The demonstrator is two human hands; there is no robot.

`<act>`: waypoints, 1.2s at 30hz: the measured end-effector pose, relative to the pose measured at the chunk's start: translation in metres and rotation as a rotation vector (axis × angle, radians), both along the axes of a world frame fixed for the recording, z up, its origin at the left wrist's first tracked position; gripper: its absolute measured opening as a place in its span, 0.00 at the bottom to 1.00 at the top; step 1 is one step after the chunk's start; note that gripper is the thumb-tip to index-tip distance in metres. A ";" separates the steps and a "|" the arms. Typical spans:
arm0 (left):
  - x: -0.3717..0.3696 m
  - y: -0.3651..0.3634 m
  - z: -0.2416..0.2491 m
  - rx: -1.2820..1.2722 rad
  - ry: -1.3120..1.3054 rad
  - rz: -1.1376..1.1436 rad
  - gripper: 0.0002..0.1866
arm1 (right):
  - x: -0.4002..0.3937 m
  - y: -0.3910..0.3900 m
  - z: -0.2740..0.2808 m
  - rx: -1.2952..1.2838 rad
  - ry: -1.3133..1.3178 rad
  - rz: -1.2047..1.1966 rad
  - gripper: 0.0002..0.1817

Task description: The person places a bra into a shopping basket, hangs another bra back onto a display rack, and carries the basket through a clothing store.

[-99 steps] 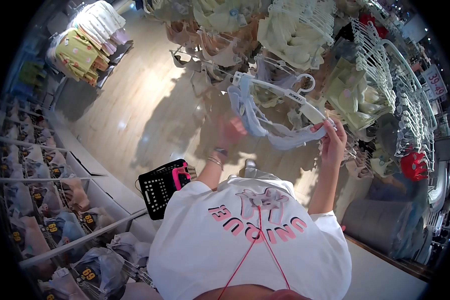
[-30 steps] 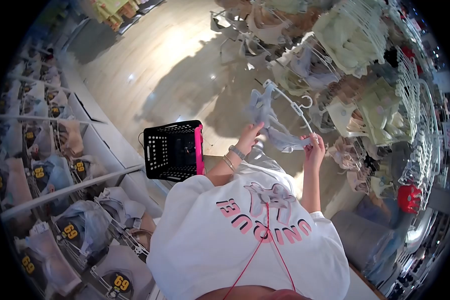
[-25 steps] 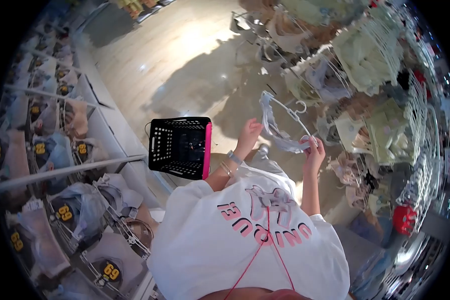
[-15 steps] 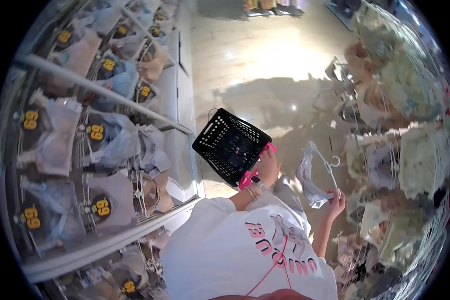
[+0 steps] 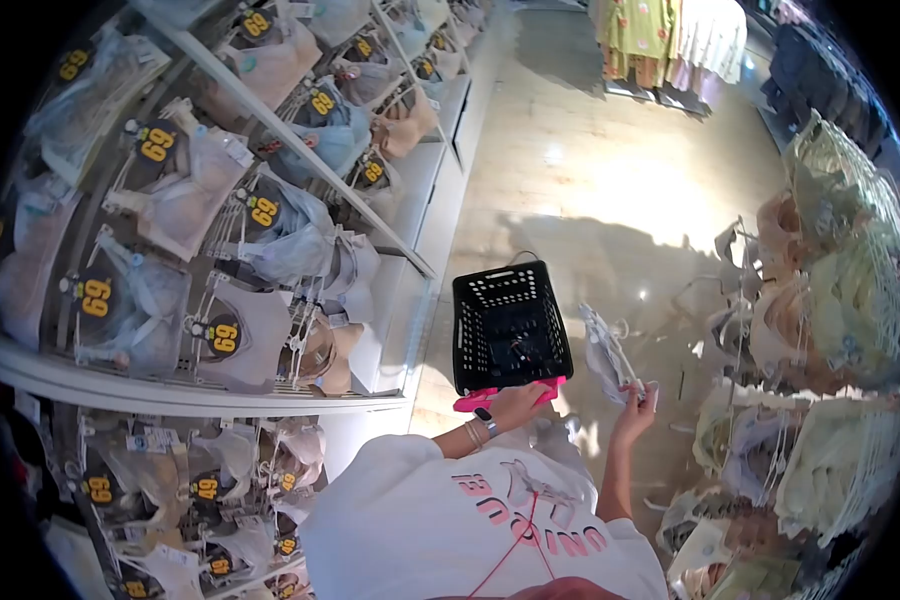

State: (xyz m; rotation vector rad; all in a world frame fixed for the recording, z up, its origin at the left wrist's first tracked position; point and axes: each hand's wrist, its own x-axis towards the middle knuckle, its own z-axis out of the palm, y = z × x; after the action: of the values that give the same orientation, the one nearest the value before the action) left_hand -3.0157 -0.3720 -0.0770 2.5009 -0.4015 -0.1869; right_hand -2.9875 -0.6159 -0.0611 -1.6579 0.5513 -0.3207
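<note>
A black perforated shopping basket (image 5: 460,335) hangs in front of me, its pink handle (image 5: 470,402) in the grip of my left hand (image 5: 515,406). That wrist carries a watch and bracelets. A few small things lie on the basket's dark floor, too small to make out. To the right of the basket, my right hand (image 5: 634,402) is closed on a pale grey bra (image 5: 600,350) on a white hanger. The bra is seen nearly edge-on and stays apart from the basket.
Bras on hangers with round price tags fill the wall rack (image 5: 185,180) on my left, above a white ledge (image 5: 210,405). More bras hang on a rack (image 5: 820,330) at right. Floor (image 5: 530,150) stretches ahead to a clothes rack (image 5: 660,45).
The view has turned left, showing more of the left rack. The basket now stands straighter. The bra has moved closer to the basket and turned more edge-on.
</note>
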 end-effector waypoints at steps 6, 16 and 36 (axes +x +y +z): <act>0.012 0.016 0.020 0.175 -0.024 -0.108 0.14 | 0.040 0.055 -0.011 0.121 -0.026 0.227 0.13; 0.074 0.043 0.034 0.270 0.034 -0.035 0.16 | 0.094 0.136 -0.005 -0.100 -0.082 0.532 0.08; 0.342 0.067 -0.007 0.101 -0.226 -0.165 0.08 | 0.301 0.201 -0.020 -0.180 -0.101 0.261 0.09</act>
State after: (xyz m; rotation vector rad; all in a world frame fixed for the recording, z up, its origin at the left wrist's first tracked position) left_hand -2.6742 -0.3046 -0.0841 2.5964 -0.7088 0.0123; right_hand -2.6866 -0.4145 -0.0812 -1.8526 0.2310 -0.2654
